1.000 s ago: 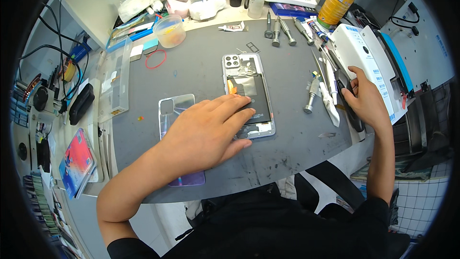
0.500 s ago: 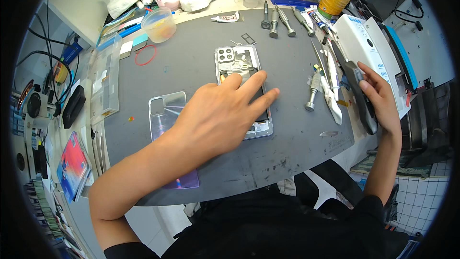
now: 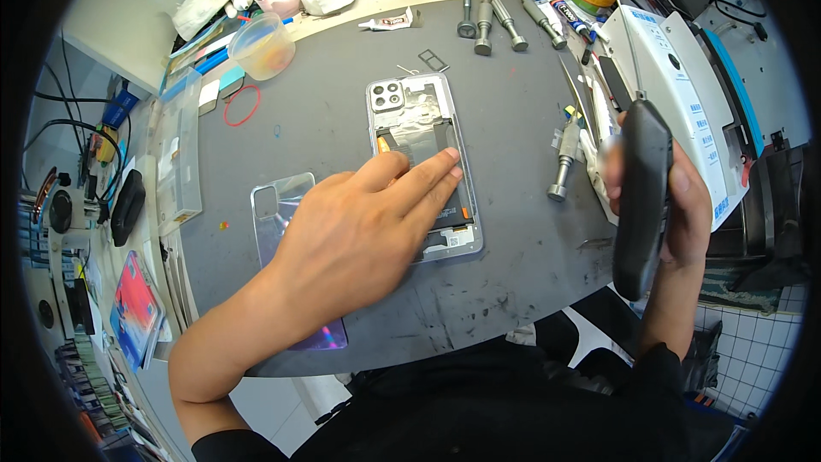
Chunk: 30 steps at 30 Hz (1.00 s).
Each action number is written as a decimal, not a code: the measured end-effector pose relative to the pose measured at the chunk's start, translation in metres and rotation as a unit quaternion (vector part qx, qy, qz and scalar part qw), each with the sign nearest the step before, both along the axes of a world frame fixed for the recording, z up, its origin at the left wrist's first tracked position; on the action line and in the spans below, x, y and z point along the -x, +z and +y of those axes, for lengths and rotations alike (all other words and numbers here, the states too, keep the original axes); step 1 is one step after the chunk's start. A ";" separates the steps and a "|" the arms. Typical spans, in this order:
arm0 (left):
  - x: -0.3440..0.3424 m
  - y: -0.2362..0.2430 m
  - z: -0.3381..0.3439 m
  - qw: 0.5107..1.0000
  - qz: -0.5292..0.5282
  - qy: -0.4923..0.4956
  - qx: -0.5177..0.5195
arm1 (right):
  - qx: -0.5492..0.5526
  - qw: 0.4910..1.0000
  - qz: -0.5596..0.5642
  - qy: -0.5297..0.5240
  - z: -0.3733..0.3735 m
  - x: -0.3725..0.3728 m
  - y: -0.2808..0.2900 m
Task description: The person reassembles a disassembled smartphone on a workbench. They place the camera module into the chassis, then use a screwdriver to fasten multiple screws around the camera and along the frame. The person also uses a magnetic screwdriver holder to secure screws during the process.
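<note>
A phone [image 3: 419, 98] with its inner parts bare lies on the grey mat, its camera block at the far left corner. My left hand [image 3: 355, 227] is spread over its near half, fingers stretched out and the fingertips at the battery [image 3: 451, 214]. In my right hand [image 3: 684, 205], raised over the mat's right edge, is a black-handled tool [image 3: 641, 197] with a long thin metal shaft pointing up and away. Partly beneath my left forearm lies a see-through, purple-tinted phone cover [image 3: 278, 197] with a camera cutout.
Several screwdrivers [image 3: 483, 26] stand at the far right; another screwdriver [image 3: 564, 162] lies by the tweezers [image 3: 571, 90]. A SIM tray [image 3: 434, 60] lies beyond the phone. Plastic tubs [image 3: 261, 47] and a red rubber band [image 3: 242, 107] are far left. A white machine [image 3: 667, 103] borders the right.
My right hand has lifted the black-handled tool and turned its thin shaft upward. My left hand's fingers have drawn closer together over the phone.
</note>
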<state>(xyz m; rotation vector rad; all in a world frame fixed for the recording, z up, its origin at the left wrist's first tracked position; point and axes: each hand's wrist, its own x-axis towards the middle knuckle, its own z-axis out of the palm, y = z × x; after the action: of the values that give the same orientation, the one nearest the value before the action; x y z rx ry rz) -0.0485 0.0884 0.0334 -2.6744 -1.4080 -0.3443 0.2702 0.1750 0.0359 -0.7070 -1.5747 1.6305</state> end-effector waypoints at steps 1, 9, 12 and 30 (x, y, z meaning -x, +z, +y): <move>-0.001 -0.001 0.002 1.000 -0.003 -0.006 0.000 | -0.008 0.999 -0.049 -0.014 -0.002 0.008 0.005; -0.003 -0.002 -0.001 1.000 0.004 0.004 0.009 | -0.327 0.844 -0.425 0.014 0.012 0.045 0.029; 0.001 -0.004 -0.001 1.000 -0.001 -0.009 0.001 | -0.358 0.797 -0.485 0.032 0.016 0.056 0.034; 0.002 -0.005 -0.002 0.999 0.038 -0.005 -0.010 | -0.434 0.723 -0.533 0.072 0.034 0.086 0.039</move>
<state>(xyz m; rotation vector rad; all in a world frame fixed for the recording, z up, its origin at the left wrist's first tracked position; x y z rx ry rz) -0.0506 0.0863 0.0288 -2.6509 -1.3625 -0.2543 0.1840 0.2094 0.0748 -1.0323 -2.9229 0.2262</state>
